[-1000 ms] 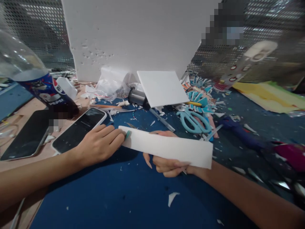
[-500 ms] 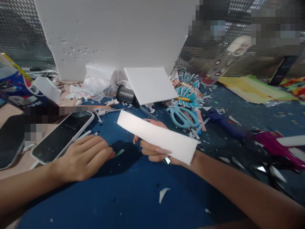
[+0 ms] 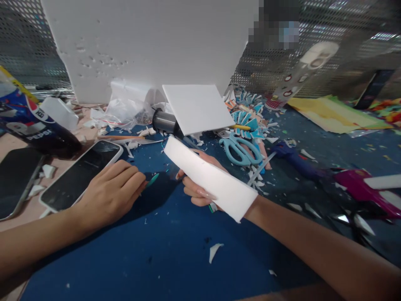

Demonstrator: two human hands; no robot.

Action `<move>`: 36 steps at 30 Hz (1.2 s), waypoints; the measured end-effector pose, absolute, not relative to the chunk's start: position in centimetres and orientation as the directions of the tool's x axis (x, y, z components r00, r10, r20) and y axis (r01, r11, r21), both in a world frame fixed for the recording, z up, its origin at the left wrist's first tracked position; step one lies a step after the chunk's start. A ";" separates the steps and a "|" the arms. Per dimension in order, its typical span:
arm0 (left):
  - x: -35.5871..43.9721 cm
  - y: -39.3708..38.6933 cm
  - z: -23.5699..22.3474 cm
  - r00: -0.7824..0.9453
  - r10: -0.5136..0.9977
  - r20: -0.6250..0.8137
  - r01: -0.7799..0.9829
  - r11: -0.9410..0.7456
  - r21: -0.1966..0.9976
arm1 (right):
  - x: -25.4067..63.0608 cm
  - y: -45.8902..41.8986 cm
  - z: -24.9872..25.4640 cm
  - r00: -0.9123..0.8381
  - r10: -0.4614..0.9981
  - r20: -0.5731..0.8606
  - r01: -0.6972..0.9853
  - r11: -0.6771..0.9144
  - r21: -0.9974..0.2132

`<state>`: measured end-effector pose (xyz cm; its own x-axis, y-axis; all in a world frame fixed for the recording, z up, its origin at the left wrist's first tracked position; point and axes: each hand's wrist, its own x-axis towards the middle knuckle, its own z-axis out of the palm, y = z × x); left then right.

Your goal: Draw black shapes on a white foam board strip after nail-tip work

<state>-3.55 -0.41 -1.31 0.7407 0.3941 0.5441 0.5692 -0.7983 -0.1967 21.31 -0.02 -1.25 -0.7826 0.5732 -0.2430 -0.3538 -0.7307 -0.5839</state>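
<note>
My right hand [image 3: 200, 190] is closed around a white foam strip [image 3: 216, 177], held slanting above the blue table surface, with its far end raised. A small green and white bit [image 3: 213, 207] shows under the fingers; I cannot make out what it is. My left hand [image 3: 114, 188] rests to the left with its fingers curled, knuckles up, close to a white-edged phone [image 3: 83, 175]. A slim green pointed tip [image 3: 153, 180] sticks out at its fingertips; whether it is a long nail or a held thing I cannot tell.
Light-blue scissors [image 3: 239, 150], a blue glue gun [image 3: 291, 159] and a magenta tool [image 3: 366, 190] lie to the right. Ahead stand a white foam board [image 3: 200, 108] and a large white panel [image 3: 150, 46]. A Pepsi bottle [image 3: 34, 125] and dark phone [image 3: 19, 179] are left.
The foam strip has turned a little in my right hand, its near end now lower and nearer to me. My left hand has shifted slightly up and left.
</note>
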 end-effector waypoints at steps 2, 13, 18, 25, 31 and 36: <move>-3.5 -0.5 -1.4 0.744 0.383 0.547 0.552 -0.814 -0.181 | 21.2 -0.3 -1.3 -0.741 0.631 -0.229 -0.368 -0.667 -0.648; -0.8 -4.4 -0.8 0.792 0.299 0.533 0.274 -0.953 0.127 | 18.5 -3.4 -0.5 -0.253 0.942 -0.221 -0.218 -0.278 -0.935; 0.5 -5.0 -0.7 0.778 0.276 0.565 0.149 -0.954 0.262 | 17.8 -3.3 -0.1 -0.188 0.935 -0.301 -0.105 -0.324 -0.940; 0.4 -5.5 -0.6 0.749 0.293 0.594 0.080 -0.930 0.358 | 17.4 -3.2 -0.3 -0.094 0.940 -0.328 -0.022 -0.332 -0.943; 0.2 -4.9 -0.5 0.780 0.321 0.537 0.057 -0.891 0.451 | 17.3 -3.2 -0.4 -0.041 0.957 -0.287 0.061 -0.284 -0.957; 0.0 -4.8 -0.6 0.758 0.336 0.559 0.037 -0.878 0.476 | 17.1 -3.0 -0.4 -0.049 0.965 -0.258 0.042 -0.256 -0.966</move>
<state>0.04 -4.80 -0.65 0.7583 0.3355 0.5590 0.0374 -0.8784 0.4765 17.14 -2.96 -0.45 -0.0491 0.9648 -0.2582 0.0421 -0.2563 -0.9657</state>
